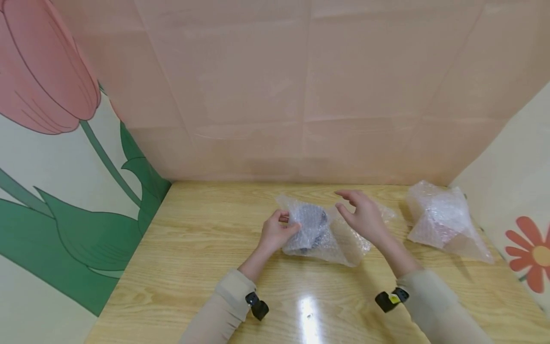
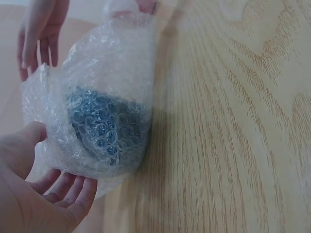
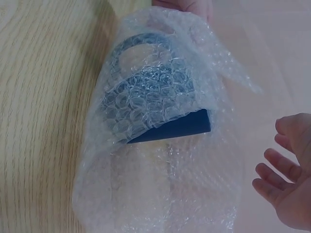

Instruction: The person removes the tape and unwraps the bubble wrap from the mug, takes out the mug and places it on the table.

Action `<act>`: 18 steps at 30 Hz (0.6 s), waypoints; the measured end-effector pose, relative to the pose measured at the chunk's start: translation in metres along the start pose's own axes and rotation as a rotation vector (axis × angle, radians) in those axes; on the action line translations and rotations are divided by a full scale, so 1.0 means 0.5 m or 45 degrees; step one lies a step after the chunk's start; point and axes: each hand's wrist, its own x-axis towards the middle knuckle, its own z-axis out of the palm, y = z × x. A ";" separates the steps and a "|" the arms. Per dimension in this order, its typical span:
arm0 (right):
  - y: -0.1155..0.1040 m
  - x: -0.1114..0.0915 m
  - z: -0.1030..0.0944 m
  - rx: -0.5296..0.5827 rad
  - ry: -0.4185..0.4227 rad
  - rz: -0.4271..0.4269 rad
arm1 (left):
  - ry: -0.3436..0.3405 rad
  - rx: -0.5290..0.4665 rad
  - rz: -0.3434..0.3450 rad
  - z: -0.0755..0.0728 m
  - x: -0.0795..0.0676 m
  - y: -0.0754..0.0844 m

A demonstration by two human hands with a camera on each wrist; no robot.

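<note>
A dark blue object (image 3: 177,127) with a curved, loop-like part lies inside bubble wrap (image 1: 343,241); the film blurs its exact kind. One straight edge of it shows bare in the right wrist view. My left hand (image 1: 275,232) grips the wrapped bundle at its left end, thumb on the near side and fingertips partly behind the film. On the other side, my right hand (image 1: 365,217) hovers above the loose end of the wrap with fingers apart and slightly bent, holding nothing. In the right wrist view the right hand (image 3: 289,174) is apart from the film.
A second bubble-wrapped bundle (image 1: 442,215), with something faintly reddish inside, sits at the back right of the wooden table (image 1: 185,267). A pink backdrop (image 1: 258,95) rises behind the table. Walls with painted flowers stand at both sides.
</note>
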 end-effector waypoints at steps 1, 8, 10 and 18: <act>-0.001 0.002 0.002 0.002 -0.007 -0.007 | 0.000 -0.002 -0.001 0.000 0.000 0.000; 0.000 0.013 0.015 0.000 -0.026 -0.075 | 0.009 0.000 0.019 -0.001 0.001 0.000; 0.000 0.015 0.018 -0.009 -0.030 -0.084 | 0.009 -0.003 0.022 0.000 0.001 0.000; -0.002 0.015 0.022 -0.065 -0.102 -0.067 | 0.008 -0.002 0.015 0.001 0.000 0.000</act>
